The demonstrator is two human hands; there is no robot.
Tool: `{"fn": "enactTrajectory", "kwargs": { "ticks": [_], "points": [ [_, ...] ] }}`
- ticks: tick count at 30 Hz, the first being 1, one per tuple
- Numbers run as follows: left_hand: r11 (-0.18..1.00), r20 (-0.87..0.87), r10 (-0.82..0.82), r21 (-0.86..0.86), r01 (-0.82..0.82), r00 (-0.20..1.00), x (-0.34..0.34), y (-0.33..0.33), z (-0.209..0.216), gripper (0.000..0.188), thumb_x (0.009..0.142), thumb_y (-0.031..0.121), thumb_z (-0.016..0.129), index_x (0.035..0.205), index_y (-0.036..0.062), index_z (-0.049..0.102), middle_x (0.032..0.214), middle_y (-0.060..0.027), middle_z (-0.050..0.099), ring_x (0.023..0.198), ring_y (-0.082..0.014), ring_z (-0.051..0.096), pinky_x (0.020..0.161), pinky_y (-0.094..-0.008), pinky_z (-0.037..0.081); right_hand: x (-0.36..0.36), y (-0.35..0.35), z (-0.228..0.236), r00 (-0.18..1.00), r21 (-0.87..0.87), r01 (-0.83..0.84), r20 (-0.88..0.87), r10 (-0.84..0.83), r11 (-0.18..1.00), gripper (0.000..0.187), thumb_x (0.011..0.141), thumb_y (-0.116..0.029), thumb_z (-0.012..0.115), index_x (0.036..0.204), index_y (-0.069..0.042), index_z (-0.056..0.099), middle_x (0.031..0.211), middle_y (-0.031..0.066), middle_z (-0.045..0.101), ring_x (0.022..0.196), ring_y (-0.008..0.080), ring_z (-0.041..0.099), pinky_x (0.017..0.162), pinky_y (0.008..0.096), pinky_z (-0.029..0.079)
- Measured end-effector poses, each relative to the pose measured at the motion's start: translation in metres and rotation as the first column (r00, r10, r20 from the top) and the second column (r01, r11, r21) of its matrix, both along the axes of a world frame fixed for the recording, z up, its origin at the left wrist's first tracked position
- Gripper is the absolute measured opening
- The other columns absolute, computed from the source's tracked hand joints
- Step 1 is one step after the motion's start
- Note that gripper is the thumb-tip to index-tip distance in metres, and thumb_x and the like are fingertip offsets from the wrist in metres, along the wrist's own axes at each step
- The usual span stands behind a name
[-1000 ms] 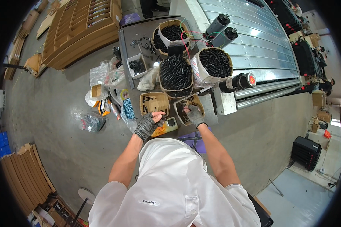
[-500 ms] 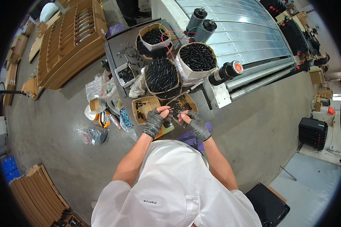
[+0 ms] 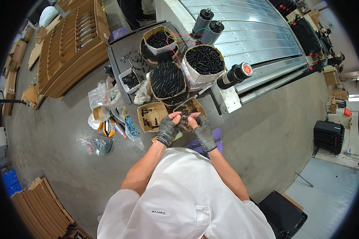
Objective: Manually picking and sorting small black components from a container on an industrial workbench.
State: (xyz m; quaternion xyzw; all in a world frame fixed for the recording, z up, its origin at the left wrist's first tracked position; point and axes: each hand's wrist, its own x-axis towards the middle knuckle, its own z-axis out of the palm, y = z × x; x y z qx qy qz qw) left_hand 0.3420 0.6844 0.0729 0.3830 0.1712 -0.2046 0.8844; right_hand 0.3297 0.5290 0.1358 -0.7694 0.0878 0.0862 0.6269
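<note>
Both my hands wear grey fingerless gloves and meet at the table's near edge. My left hand [image 3: 168,130] is closed, thumb and fingers pinched together; the tiny thing in it is too small to make out. Close beside it, my right hand [image 3: 204,133] is pinched too, and what it grips is hidden. Just beyond the fingertips sits a shallow cardboard box [image 3: 199,108] of small dark rings. To its left, another cardboard box [image 3: 160,109] holds several black bolts [image 3: 146,119]. Behind them a larger box is heaped with black bolts [image 3: 167,79].
More black bolts fill a white-sided box [image 3: 195,75] at the back right and another [image 3: 158,48] at the back left. A white tray [image 3: 124,86] stands at the table's left. Grey cylinders [image 3: 203,22] with wires stand beside the metal roller conveyor [image 3: 251,40]. Plastic bags [image 3: 97,145] lie lower left.
My right hand has risen slightly and moved its fingertips nearer to the left hand's. Both hands stay pinched over the same spot. The whole view has shifted a little.
</note>
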Motion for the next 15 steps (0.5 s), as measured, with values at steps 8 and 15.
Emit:
{"fn": "enactTrajectory", "kwargs": {
  "ticks": [8, 15],
  "points": [
    [0.997, 0.079, -0.007, 0.076, 0.001, 0.997, 0.006, 0.004, -0.008, 0.028, 0.090, 0.018, 0.065, 0.113, 0.0032, 0.061, 0.099, -0.0088, 0.067, 0.087, -0.0164, 0.063, 0.079, -0.0283, 0.051, 0.004, -0.023, -0.006, 0.982, 0.613, 0.179, -0.158, -0.103, 0.770, 0.026, 0.087, -0.001, 0.056, 0.112, 0.001, 0.055, 0.106, 0.0120, 0.061, 0.098, 0.0194, 0.059, 0.088, 0.0304, 0.048],
    [1.000, 0.018, -0.003, 0.027, 0.002, 1.000, 0.005, 0.005, 0.001, 0.026, 0.090, 0.018, 0.065, 0.112, 0.0037, 0.062, 0.099, -0.0083, 0.067, 0.084, -0.0156, 0.063, 0.078, -0.0276, 0.051, 0.009, -0.025, 0.001, 0.957, 0.784, 0.257, -0.286, -0.038, 0.565, 0.025, 0.089, -0.005, 0.056, 0.114, 0.001, 0.055, 0.108, 0.0120, 0.062, 0.103, 0.0225, 0.059, 0.091, 0.0331, 0.048]
  ]
}}
